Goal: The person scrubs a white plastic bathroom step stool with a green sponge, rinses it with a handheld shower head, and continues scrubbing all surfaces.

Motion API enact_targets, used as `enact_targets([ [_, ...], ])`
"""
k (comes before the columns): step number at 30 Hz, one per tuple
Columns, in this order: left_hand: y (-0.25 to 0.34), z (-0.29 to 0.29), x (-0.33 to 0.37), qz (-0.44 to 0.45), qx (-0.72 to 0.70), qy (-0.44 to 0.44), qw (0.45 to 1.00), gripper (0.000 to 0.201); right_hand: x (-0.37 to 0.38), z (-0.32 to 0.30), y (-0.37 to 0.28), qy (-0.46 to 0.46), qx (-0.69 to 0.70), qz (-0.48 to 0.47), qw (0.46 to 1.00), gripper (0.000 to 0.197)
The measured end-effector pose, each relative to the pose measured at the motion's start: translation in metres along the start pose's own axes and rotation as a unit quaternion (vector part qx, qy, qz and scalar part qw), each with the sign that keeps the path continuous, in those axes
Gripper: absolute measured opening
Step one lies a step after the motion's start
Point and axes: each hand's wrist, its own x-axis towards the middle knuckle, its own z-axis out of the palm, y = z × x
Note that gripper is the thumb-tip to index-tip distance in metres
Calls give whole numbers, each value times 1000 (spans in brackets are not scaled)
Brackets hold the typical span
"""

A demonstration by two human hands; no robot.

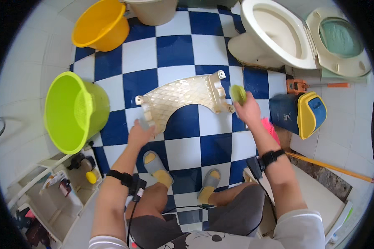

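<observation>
Right hand [248, 111] pinches a green scrubber [238, 94] just right of the curved cream stool [183, 93], left hand [140, 134] is at the stool's near left corner with fingers bent by a blurry greyish bit, can't tell if gripping. Stool lies on the checkered floor [174, 50] between the hands, feet in slippers [156, 164] on its near side. Green tub [99, 103] left of stool, yellow bucket [102, 27] far left, toilet [253, 50] far right, blue-yellow bin [284, 110] right, pink bristly thing [271, 132] near right.

White print [287, 118] on blue bin [279, 107], unreadable
</observation>
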Motion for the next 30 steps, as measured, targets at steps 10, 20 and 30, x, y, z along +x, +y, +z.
enact_targets([
  [10,-8,47,104,34,52,8,998,83,79,71,-18,-167,-196,-308,916,41],
  [20,29,70,92,-22,33,-5,999,62,115,24,33,-273,-175,-198,925,62],
  [30,-37,28,90,-60,112,34,991,55,74,45,50,-200,-229,-249,920,49],
])
